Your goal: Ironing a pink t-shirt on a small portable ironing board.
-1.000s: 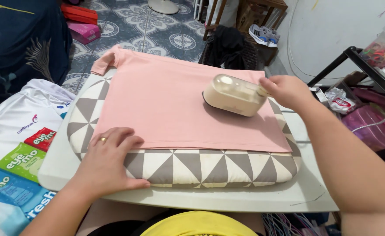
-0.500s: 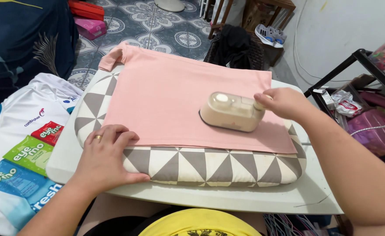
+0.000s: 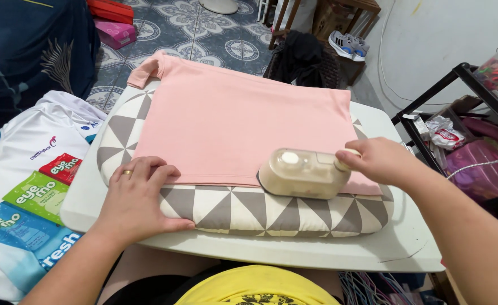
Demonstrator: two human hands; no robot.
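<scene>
right hand (image 3: pixel 380 161) grasping small cream iron (image 3: pixel 304 173) at near right edge of pink shirt (image 3: pixel 232 124), left hand (image 3: pixel 138 195) flat and released, pressing shirt's near left hem on triangle-patterned pad (image 3: pixel 243 206), white table (image 3: pixel 294 248) beneath

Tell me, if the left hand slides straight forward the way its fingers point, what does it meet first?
The left hand lies on the patterned pad, fingertips at the hem of the pink shirt. Going straight on, it would probably meet only more shirt; the small iron sits off to the right.
</scene>
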